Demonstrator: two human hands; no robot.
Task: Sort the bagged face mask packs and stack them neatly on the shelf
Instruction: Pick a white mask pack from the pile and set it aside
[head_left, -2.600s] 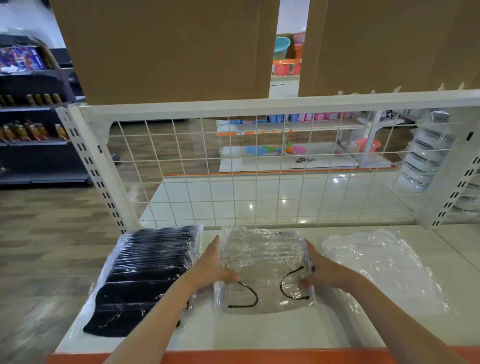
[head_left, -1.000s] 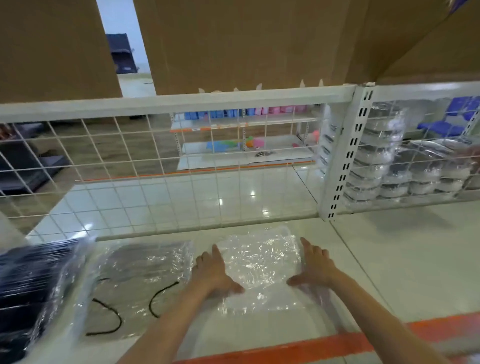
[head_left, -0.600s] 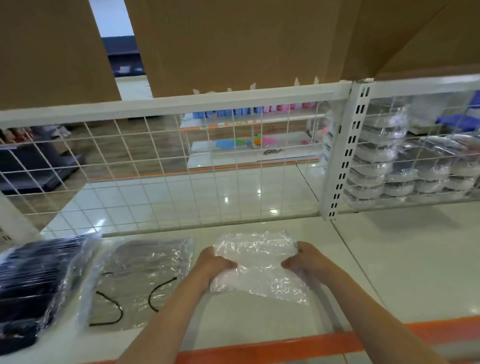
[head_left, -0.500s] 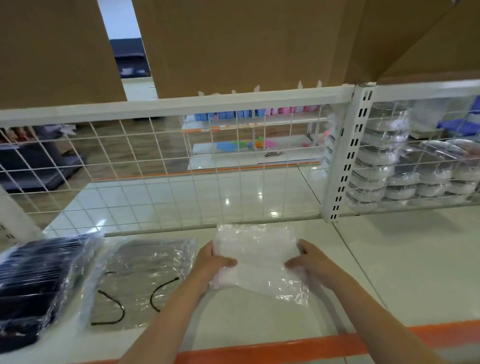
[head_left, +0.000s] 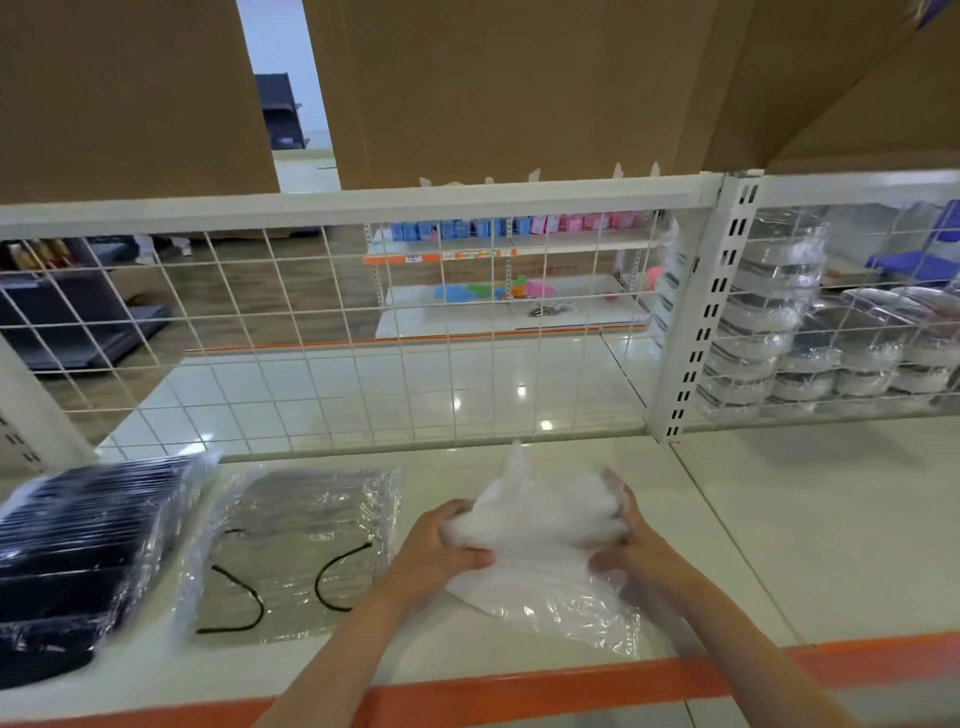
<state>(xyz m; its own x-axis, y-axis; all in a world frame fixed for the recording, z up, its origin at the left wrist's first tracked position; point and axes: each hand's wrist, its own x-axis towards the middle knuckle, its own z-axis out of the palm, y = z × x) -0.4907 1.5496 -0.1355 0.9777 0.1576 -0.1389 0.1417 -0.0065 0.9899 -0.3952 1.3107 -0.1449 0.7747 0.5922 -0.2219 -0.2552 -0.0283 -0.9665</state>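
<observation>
Your left hand (head_left: 434, 553) and right hand (head_left: 626, 545) both have their fingers curled around the white mask pack (head_left: 535, 525), gripping it at either side and holding its far end tilted up off the shelf (head_left: 805, 525) while its loose plastic trails on the surface. To its left the grey mask pack (head_left: 301, 551) lies flat, just beside the black mask pack (head_left: 83, 561) at the shelf's left end. Behind them stands the white wire grid (head_left: 363, 338).
</observation>
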